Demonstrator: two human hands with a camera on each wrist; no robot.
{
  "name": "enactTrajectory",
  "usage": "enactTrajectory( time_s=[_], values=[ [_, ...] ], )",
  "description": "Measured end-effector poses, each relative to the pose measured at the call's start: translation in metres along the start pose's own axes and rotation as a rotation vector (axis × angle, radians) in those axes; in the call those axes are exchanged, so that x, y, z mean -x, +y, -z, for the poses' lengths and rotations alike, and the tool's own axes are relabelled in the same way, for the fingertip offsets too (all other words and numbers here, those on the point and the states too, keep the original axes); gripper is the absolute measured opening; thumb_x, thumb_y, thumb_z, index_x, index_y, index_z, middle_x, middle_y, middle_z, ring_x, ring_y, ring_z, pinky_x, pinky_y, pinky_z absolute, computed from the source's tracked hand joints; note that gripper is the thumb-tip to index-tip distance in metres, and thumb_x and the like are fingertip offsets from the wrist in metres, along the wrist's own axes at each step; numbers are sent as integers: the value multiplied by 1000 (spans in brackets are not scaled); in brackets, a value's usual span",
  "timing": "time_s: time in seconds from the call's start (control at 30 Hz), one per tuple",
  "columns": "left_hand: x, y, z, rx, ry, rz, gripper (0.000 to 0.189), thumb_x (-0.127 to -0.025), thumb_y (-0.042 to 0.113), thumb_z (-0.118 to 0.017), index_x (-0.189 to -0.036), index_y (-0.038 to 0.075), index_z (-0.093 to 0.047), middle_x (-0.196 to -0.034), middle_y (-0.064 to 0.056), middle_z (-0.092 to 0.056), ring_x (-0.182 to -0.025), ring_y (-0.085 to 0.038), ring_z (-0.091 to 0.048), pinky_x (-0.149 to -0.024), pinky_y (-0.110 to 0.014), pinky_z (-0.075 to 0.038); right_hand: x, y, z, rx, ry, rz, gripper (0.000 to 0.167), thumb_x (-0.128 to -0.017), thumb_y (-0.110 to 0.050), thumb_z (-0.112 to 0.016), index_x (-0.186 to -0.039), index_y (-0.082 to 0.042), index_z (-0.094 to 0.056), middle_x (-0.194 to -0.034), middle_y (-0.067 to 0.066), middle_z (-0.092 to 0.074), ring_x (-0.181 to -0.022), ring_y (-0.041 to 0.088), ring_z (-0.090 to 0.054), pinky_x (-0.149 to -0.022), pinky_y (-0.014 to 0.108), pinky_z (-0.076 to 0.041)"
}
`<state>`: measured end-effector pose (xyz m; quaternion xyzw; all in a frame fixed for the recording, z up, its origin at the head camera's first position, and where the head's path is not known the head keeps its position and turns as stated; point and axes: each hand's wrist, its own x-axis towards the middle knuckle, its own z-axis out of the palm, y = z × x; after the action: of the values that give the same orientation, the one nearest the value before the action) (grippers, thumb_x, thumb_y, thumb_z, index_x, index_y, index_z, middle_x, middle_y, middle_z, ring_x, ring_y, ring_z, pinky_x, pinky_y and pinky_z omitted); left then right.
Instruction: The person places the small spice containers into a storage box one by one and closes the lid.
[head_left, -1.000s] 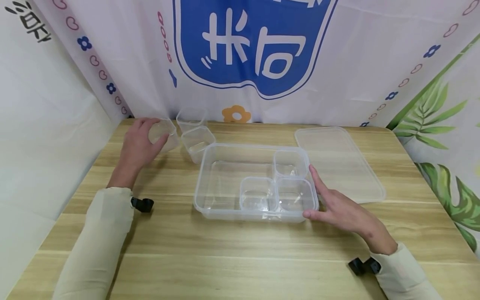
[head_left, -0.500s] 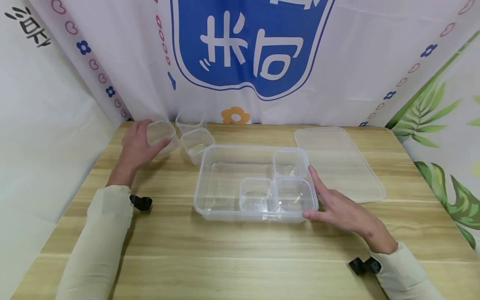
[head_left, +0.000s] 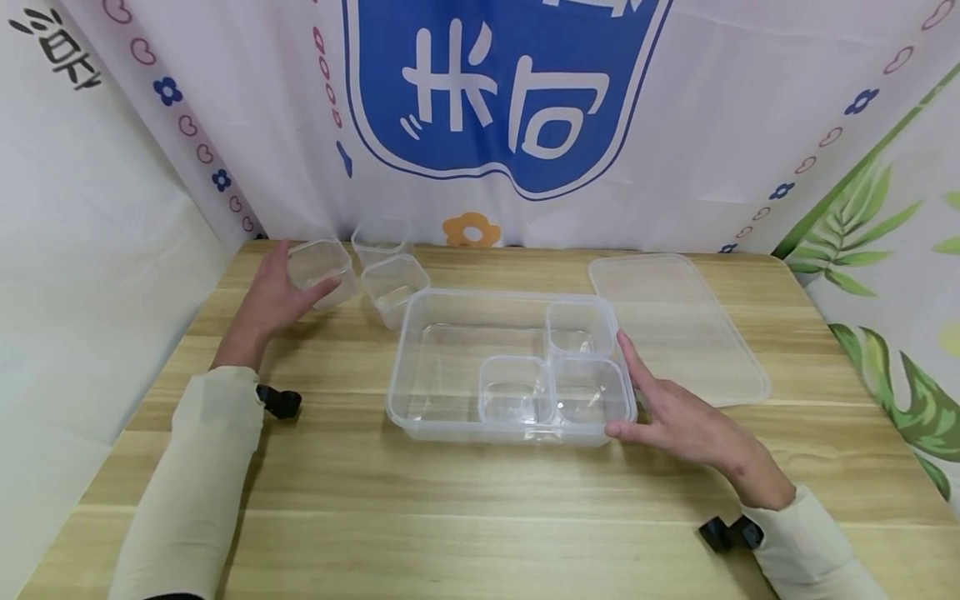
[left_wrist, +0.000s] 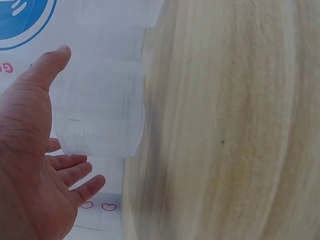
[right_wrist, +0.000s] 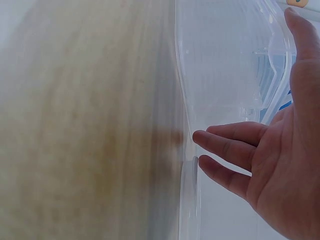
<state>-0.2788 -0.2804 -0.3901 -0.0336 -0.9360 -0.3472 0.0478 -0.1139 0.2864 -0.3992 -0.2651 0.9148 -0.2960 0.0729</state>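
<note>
Here, left hand spread beside leftmost cup, right hand outspread at box edge, roomy tabletop in front

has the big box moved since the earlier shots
No. Judged against the back edge of the table in the head view, the big box shows no visible shift in any direction.

A person's bare right hand spreads beside a clear plastic box with a rounded corner, fingertips close against its wall, contact hard to tell, thumb tip by its rim. Below the box lies a pale brown wood-grain tabletop; just beside the box, a thin translucent plastic sheet rests there.
</note>
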Motion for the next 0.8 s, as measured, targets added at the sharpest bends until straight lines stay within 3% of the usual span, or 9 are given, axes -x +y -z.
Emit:
enactTrajectory(
  time_s=[0.3, 0.57, 0.8],
  values=[
    [-1, 0, 3, -29, -34, 44, 104, -95, 64, -62, -163, 1, -16, -159, -33, -27, -141, -53, -30, -111, -70, -25, 0, 0, 1, 14, 2, 4, 114, -96, -42, -73, -164, -18, 16, -158, 35, -27, -132, 48, -49, -107, 63, -39],
    [2, -3, 2, 7, 21, -4, 90, -94, 60, -67, -154, -1, -38, -146, -30, -44, -131, -49, -43, -104, -67, -37, 0, 0, 0, 15, 7, -3, 114, -96, -43, -74, -164, -20, 15, -157, 35, -28, -131, 48, -50, -106, 63, -40],
    [4, -4, 4, 25, 44, 4, 88, -92, 61, -70, -150, 0, -44, -140, -27, -50, -127, -47, -49, -97, -63, -46, 0, 0, 0, 15, 13, 5, 115, -95, -43, -74, -164, -20, 15, -156, 35, -30, -130, 47, -52, -105, 63, -41]
  ],
)
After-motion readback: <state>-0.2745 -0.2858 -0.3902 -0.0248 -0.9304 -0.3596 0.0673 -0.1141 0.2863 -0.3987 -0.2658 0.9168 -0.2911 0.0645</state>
